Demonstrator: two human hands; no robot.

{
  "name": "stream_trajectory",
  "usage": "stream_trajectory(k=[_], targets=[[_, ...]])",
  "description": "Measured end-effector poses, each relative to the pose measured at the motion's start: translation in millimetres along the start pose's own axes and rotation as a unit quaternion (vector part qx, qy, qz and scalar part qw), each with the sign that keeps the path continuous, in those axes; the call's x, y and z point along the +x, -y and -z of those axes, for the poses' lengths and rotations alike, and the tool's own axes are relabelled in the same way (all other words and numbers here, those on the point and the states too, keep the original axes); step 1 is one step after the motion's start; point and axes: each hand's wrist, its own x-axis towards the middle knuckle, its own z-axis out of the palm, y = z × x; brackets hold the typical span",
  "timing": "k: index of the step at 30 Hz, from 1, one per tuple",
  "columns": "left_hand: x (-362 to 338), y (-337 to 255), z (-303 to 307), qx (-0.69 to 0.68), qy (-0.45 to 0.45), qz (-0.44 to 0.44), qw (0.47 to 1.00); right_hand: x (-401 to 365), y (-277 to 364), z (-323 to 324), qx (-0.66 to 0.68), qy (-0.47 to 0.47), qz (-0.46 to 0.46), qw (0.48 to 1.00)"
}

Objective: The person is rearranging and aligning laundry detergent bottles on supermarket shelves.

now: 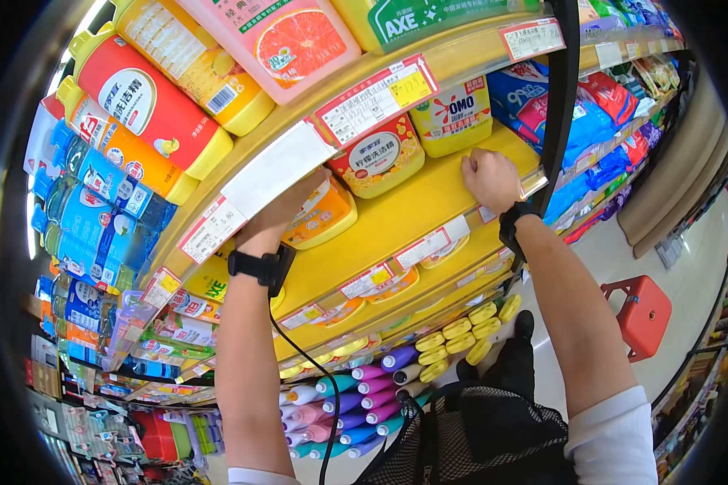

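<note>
My left hand (279, 212) reaches in under the upper shelf's label rail, beside a bottle with an orange label (322, 212); the rail hides its fingers. On the yellow shelf board (396, 222), near its right end, my right hand (491, 179) is curled into a fist with nothing showing in it. Just behind that fist stands a yellow OMO bottle (453, 117). To its left is a dish soap bottle with a red label (377, 155). Both of my wrists wear black straps, and a cable runs down from the left one.
Large detergent bottles (150, 93) fill the shelf above. Blue bottles (89, 218) stand at the left. Below are rows of colourful bottles (372, 396) and yellow-topped ones (461, 339). A red stool (643, 317) sits on the floor at right, past a black shelf post (560, 121).
</note>
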Motion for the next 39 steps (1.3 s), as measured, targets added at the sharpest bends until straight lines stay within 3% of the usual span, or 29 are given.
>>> stream_trajectory(k=[4,5,8,9,12,16,18,20,21,24,26,27,30,33,36,39], targets=[[-14,-9,7,0.02,-0.005,-0.001,1.0,-1,0,0,-0.002,-0.005,0.004,1.0],[-17,-11,11,0.037,-0.026,-0.044,0.998,0,0,-1,-0.003,-0.005,0.005,1.0],[-33,-15,9,0.111,-0.042,-0.015,0.993,1,-2,-3,-0.011,-0.005,0.002,1.0],[-34,-29,16,0.082,0.044,0.09,0.992,0,-1,-3,-0.014,-0.004,0.0,1.0],[-51,-22,-4,0.1,-0.107,0.021,0.989,0,0,-2,-0.014,0.01,-0.001,1.0],[-91,-21,-22,0.125,-0.186,-0.024,0.974,-1,-7,-3,0.032,-0.006,0.015,0.999],[-118,-18,-36,0.051,-0.202,0.031,0.977,3,-12,1,0.073,0.033,0.012,0.997],[-141,-15,-53,-0.027,-0.261,0.086,0.961,14,-25,-3,0.136,-0.004,-0.004,0.991],[-151,-18,-56,-0.034,-0.221,0.173,0.959,21,-31,-6,0.171,-0.023,-0.013,0.985],[-170,-1,-82,-0.254,-0.22,0.292,0.896,44,-43,2,0.123,-0.095,0.027,0.988],[-169,3,-89,-0.329,-0.222,0.345,0.851,65,-46,1,0.181,-0.062,0.011,0.981],[-165,4,-88,-0.365,-0.222,0.37,0.825,74,-46,-1,0.22,-0.044,0.011,0.974],[-155,-1,-87,-0.44,-0.215,0.335,0.805,87,-40,7,0.36,0.035,0.012,0.932],[-158,0,-98,-0.371,-0.187,0.346,0.841,90,-35,12,0.416,0.061,0.019,0.907],[-162,-12,-109,-0.177,-0.18,0.334,0.908,90,-37,8,0.424,0.058,0.033,0.903],[-158,-19,-110,-0.118,-0.175,0.379,0.901,89,-37,10,0.408,0.085,0.02,0.909]])
